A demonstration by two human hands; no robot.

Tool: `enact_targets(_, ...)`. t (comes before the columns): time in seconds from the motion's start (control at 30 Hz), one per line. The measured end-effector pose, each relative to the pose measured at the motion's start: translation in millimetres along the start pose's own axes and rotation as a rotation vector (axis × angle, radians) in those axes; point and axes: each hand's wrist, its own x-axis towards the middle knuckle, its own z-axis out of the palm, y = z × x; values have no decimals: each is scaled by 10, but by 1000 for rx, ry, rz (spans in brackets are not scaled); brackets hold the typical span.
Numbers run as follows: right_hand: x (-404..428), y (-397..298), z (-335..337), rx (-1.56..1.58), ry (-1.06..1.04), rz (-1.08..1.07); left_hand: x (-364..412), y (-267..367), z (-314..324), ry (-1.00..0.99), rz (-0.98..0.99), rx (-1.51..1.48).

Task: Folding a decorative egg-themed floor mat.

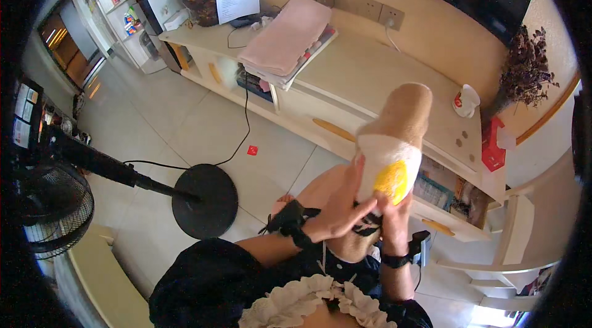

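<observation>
A soft plush item (393, 138), tan at both ends with a white middle, a yellow patch and black markings low down, is held upright before my body. My left hand (340, 212) lies against its left side, fingers stretched across the lower part. With thumb and fingers, my right hand (395, 210) grips it just under the yellow patch. Parts of the fingers are hidden behind the plush, and its exact kind cannot be told.
Behind the plush runs a long low cabinet (351, 78) bearing a folded pink cloth (289, 34) and a white cup (466, 101). A black fan base (205, 201) with a cable stands on the tiled floor at left. A white chair (518, 231) is at right.
</observation>
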Motion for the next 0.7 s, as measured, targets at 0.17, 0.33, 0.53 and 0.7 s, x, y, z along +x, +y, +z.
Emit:
enact_targets(0.17,-423,-72,174,-10,-99,103,32,-433,-268,-445,-335,-795)
enact_targets(0.33,-223,-262,96,26,65,-235,-173,-40,-169,-429,-346,-1153)
enact_targets(0.53,25,-261,20,-445,-243,-377,-98,255,-233,-170,-634,-1142)
enact_targets(0.7,-369,21,58,94,-269,-6,-43,48,-397,-160,-450,-893)
